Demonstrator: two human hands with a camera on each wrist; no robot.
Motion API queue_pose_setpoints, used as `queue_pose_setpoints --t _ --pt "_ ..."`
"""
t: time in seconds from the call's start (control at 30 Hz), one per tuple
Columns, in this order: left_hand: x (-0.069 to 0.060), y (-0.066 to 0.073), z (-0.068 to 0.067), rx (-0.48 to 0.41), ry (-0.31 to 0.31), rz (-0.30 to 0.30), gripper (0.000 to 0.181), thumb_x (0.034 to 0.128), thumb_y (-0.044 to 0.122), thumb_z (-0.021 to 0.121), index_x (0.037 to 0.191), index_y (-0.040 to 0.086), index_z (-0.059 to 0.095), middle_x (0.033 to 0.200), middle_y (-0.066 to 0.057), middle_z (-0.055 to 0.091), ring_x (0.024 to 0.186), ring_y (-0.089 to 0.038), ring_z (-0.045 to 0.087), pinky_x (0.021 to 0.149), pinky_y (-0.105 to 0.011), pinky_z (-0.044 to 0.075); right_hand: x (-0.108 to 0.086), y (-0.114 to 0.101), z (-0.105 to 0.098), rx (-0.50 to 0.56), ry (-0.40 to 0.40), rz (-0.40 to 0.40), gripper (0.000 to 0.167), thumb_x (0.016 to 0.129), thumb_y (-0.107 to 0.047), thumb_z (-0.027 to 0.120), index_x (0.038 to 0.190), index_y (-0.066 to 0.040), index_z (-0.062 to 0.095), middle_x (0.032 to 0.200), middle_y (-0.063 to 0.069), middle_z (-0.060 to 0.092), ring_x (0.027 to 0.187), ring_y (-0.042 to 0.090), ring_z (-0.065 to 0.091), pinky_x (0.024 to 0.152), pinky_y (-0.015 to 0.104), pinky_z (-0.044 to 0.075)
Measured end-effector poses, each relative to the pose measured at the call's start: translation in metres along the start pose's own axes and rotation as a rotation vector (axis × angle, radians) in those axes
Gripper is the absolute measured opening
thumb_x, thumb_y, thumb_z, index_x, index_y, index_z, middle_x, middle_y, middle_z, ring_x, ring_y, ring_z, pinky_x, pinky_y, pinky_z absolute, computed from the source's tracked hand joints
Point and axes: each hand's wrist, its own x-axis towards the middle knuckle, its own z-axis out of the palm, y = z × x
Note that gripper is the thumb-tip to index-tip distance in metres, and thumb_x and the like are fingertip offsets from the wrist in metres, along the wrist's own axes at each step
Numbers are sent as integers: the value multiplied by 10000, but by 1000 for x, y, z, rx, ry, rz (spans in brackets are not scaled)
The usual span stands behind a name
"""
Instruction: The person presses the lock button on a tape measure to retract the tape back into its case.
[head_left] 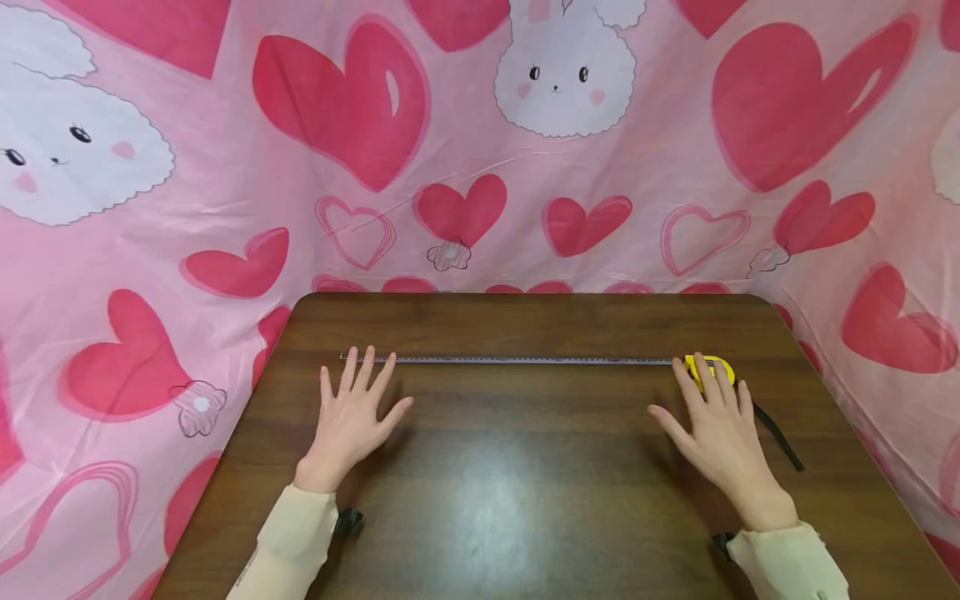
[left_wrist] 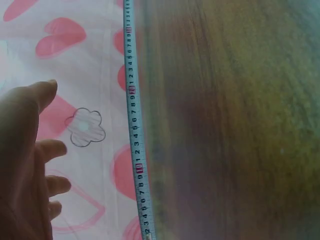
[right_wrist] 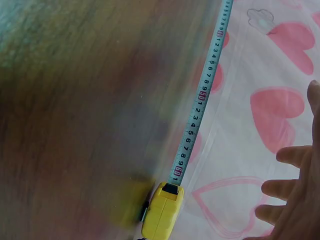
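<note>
A yellow tape measure [head_left: 725, 372] sits on the right side of the wooden table, its metal blade [head_left: 525, 361] drawn out leftward across the table. In the right wrist view, the tape case [right_wrist: 162, 215] has the blade marks just past 60 at its mouth. My left hand [head_left: 352, 425] is spread near the blade's hooked end, fingers straight. My right hand [head_left: 720, 446] is spread in front of the case, its fingers partly covering it. Both wrist views show the fingers apart from the tape; neither hand holds anything.
A black wrist strap [head_left: 780, 437] trails from the tape case toward the right. The brown table [head_left: 487, 467] has rounded far corners. Pink cloth [head_left: 525, 167] with hearts and rabbits hangs behind and at both sides. Dark clips [head_left: 348, 522] show at the cream sleeves.
</note>
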Motion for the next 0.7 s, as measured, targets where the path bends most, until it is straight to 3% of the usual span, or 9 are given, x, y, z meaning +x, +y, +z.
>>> queue_pose_setpoints --t 0.23,0.5,0.7 --pt "5 -2 2 -45 92 14 771 971 543 639 1592 136 431 1632 -249 359 1561 -450 165 1182 -746 71 5 1 0 26 33 -44 744 991 -446 686 1545 -14 439 1548 337 391 1342 565 415 1043 757 314" --pt "14 -9 4 -117 224 -5 546 961 329 734 1414 49 613 1436 -244 576 1421 -454 411 1146 -716 219 15 7 -4 -1 0 -56 598 966 -302 734 1430 19 536 1401 341 525 1267 539 487 989 757 372" --pt "21 -20 4 -143 224 -59 443 975 288 720 1317 11 672 1318 -246 646 1256 -465 526 1034 -678 360 21 16 -6 -17 -6 -55 534 956 -260 746 1368 38 583 1352 346 551 1224 549 520 935 758 405"
